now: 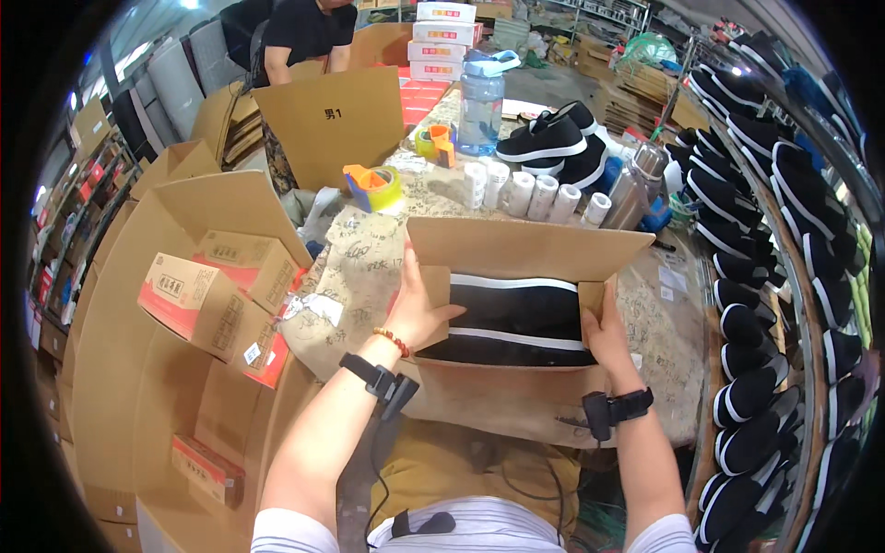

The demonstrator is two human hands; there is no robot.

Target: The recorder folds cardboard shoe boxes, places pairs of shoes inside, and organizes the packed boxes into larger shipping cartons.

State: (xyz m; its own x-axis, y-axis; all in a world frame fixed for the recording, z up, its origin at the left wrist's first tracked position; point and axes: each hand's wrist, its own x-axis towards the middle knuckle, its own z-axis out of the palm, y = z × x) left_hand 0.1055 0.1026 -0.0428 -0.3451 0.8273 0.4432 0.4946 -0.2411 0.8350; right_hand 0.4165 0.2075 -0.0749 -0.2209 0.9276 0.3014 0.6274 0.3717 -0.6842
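Showed, in the head view, an open cardboard shoe box (530,243) held in two bare hands at the near side of the pale, scribbled-on table (662,369), with white-edged black shoes (516,307) lying inside. Gripped the left end flap with the left hand (420,309), the thumb inside and reaching toward the shoes, the other fingers outside; gripped the right end flap with the right hand (608,336) in much the same way. Clamped cardboard in both sets of fingers, with no visible grip on a shoe. Could not tell the pressure used, nor the support beneath, with the base hidden. Probably called for an even hold at both ends, keeping the box level, the thumbs off the white edging and the tall back flap uncreased. Counted one box in hand with two white edges inside, so likely one pair; beyond it, six white rolls (521,192), two tape dispensers (378,192), one blue bottle (481,106), one metal flask (636,189) and at least three loose shoes (544,140). Counted farther back four stacked white boxes (437,52) and one co-worker (309,39); at left, one large carton (115,369) with at least three smaller boxes (198,309). Left uncounted the shelved shoes (745,405) at right, too overlapped for a sure number.
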